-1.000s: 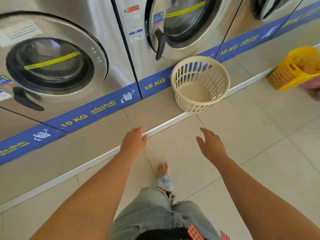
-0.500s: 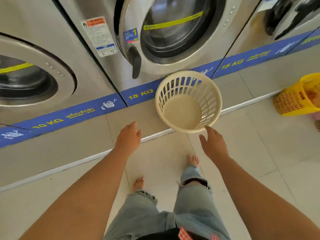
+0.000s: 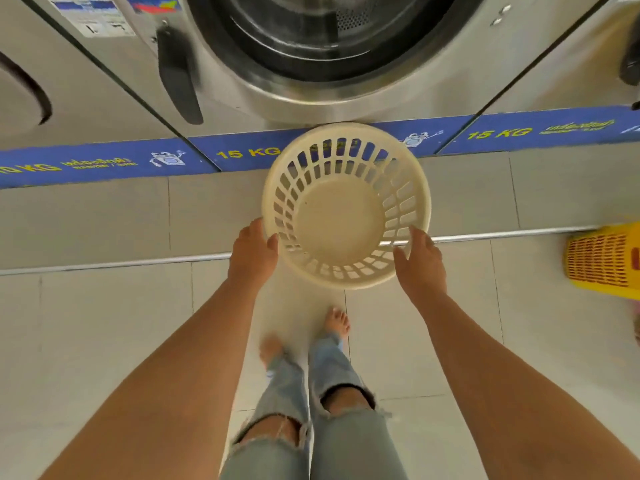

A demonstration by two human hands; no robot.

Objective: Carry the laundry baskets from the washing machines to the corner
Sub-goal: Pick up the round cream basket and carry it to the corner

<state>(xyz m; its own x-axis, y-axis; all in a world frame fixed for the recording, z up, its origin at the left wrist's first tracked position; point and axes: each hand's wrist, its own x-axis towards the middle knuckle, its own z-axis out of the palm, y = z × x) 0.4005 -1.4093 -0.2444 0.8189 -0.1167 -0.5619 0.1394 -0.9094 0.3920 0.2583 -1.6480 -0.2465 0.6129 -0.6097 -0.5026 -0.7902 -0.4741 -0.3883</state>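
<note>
A round cream laundry basket (image 3: 408,188) with slotted sides stands empty in front of the middle 15 KG washing machine (image 3: 433,81), overlapping the edge of the raised ledge. My left hand (image 3: 254,252) grips its rim on the near left, thumb over the edge. My right hand (image 3: 420,266) grips the rim on the near right, thumb inside the basket. A yellow rectangular laundry basket (image 3: 599,259) stands at the right edge of the view, partly cut off.
Steel front-loading washers line the back above a blue label strip (image 3: 104,164). A tiled ledge with a metal edge (image 3: 104,263) runs across before them. My bare feet (image 3: 337,322) stand on the pale floor tiles just behind the cream basket.
I have stepped up to the cream basket and leaned over it. Both hands went from hovering open short of it to closing on its rim.
</note>
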